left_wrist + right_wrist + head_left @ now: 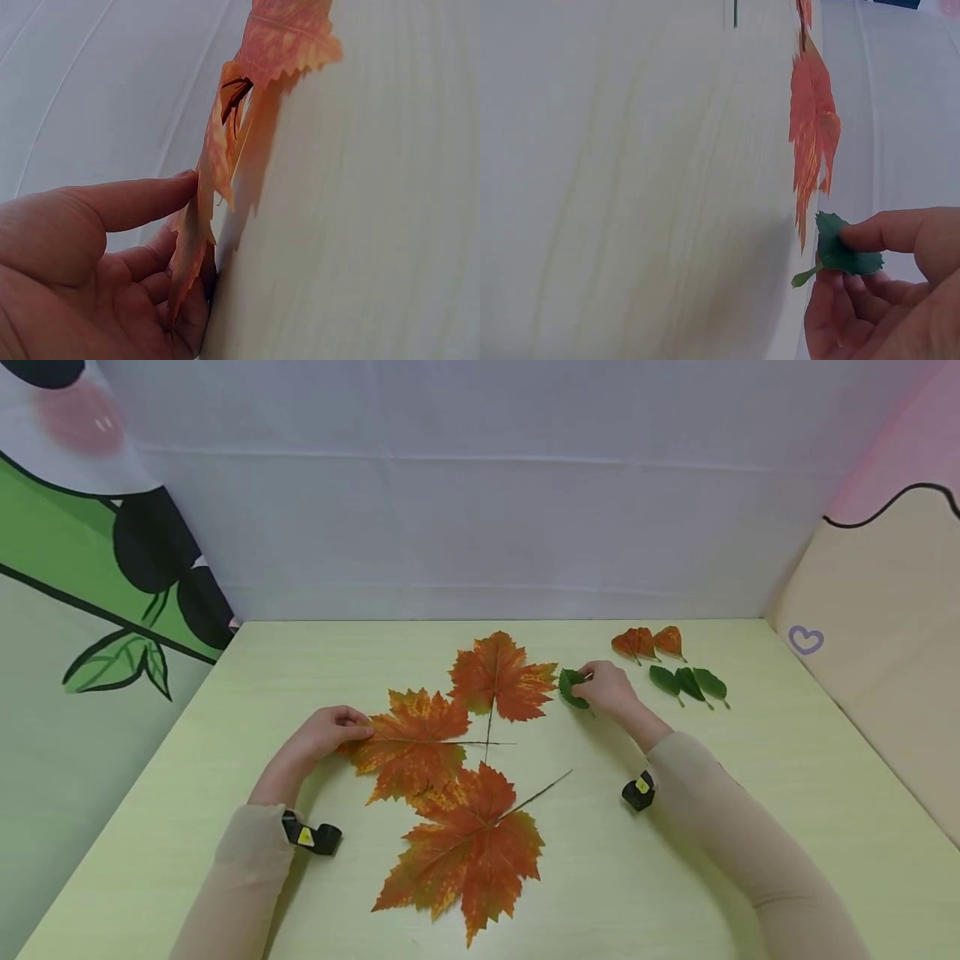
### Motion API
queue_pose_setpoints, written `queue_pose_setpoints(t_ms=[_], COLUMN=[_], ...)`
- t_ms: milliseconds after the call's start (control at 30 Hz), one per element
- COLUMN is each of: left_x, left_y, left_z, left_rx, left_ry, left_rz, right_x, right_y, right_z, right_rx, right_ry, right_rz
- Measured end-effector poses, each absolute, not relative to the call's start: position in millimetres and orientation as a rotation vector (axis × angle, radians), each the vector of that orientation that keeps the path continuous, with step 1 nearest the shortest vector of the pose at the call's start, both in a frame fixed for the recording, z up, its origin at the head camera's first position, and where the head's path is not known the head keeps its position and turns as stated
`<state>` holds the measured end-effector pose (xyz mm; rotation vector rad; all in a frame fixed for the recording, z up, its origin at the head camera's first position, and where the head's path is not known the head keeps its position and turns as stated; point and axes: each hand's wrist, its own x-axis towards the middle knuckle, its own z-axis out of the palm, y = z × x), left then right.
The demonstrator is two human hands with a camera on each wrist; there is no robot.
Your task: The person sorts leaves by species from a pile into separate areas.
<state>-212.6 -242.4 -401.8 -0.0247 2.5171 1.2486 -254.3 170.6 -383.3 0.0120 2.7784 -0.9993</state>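
Observation:
My left hand (332,732) pinches the outer edge of an orange maple leaf (420,739) between thumb and fingers; in the left wrist view that leaf (196,225) is seen edge-on, close to the table. In my right hand (611,689) a small green leaf (573,688) is pinched; its short stem (804,277) points away from the fingers in the right wrist view. Just left of the green leaf lies a second maple leaf (501,678). A third, larger maple leaf (472,843) lies at the front, touching the lower edge of the held one.
Several small green leaves (688,683) lie in a row at the back right of the pale table (750,827). Small orange leaves (636,643) lie behind them. A white cloth backdrop (480,527) stands along the table's far edge, with printed panels at both sides.

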Motion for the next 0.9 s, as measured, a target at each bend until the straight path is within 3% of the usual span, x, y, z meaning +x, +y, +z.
queue_pose_setpoints(t_ms=[433, 900], left_x=[-209, -212], left_y=[-241, -243], left_z=[-399, -399], left_rx=[-0.006, 0.02], left_ry=[2.511, 2.489], left_rz=[1.282, 1.339], right_x=[-247, -248], right_y=[226, 250], right_z=[-382, -392], right_rx=[0.119, 0.154], right_ry=[2.794, 2.938], right_rz=[-0.955, -0.709])
